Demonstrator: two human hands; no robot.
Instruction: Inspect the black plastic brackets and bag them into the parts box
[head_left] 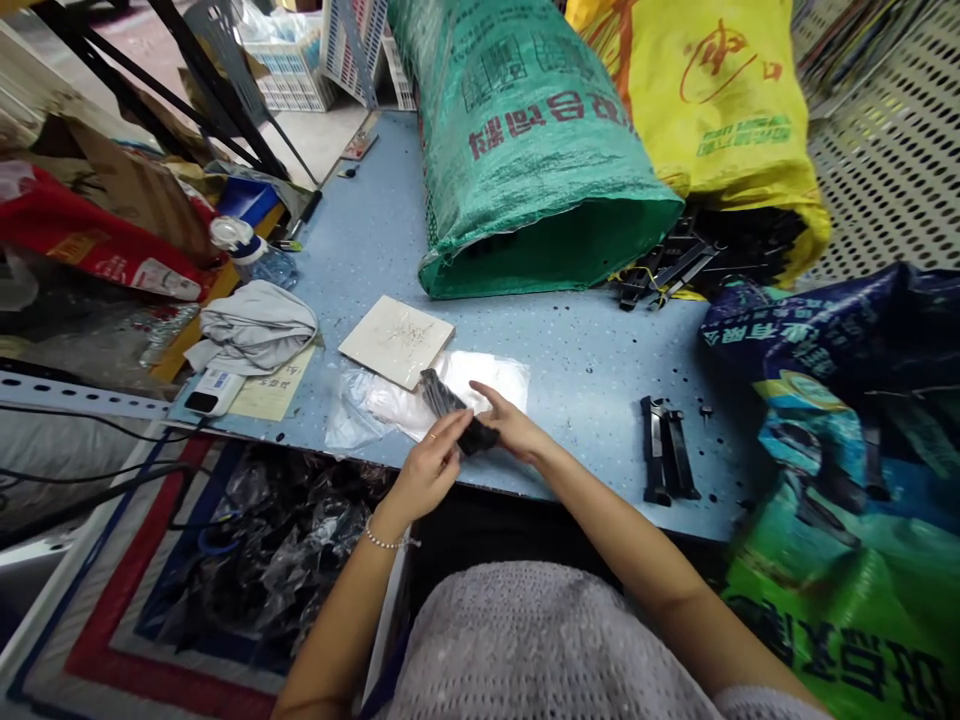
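A dark, shiny bundle, which looks like black parts in clear plastic (444, 397), is held at a slant over the near edge of the blue table. My left hand (429, 472) is closed, its fingertips pressed on the bundle's near side. At the bundle's lower right end, my right hand (516, 428) grips it with the thumb side raised; some of its fingers are hidden. White sheets and clear plastic bags (491, 383) lie beneath. Just beyond the hands is a square beige board (397, 340) with dark specks. What exactly the bundle contains cannot be made out.
Black plastic parts (666, 450) lie on the right. An open green woven sack (540, 150) and a yellow sack (705, 110) stand behind. On the left are a grey cloth (259, 325) and a bottle (255, 255). Below the edge sits a bin of bagged black pieces (277, 550).
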